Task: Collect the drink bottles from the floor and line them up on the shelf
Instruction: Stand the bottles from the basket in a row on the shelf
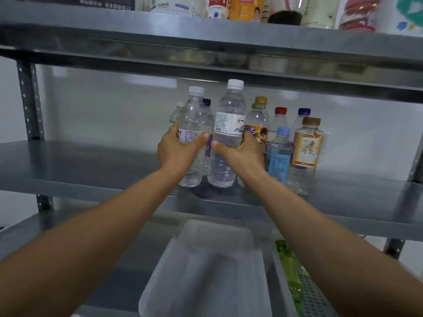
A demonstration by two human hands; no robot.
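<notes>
My left hand (177, 148) grips a clear water bottle with a white cap (194, 115) at its middle. My right hand (242, 152) grips a taller clear water bottle with a white label (229, 120) right beside it. Both bottles stand upright near the front of the grey metal shelf (91, 165). Several other drink bottles stand behind and to the right, among them a blue-labelled bottle (279, 156) and a brown-capped tea bottle (306, 147). Whether the held bottles' bases touch the shelf is hard to tell.
The left half of the shelf is bare metal. An upper shelf (206, 37) carries assorted containers. Below, a translucent plastic bin (206, 271) sits on a lower shelf, with a green bottle (288, 271) in a basket to its right. A shelf post (29, 99) stands at left.
</notes>
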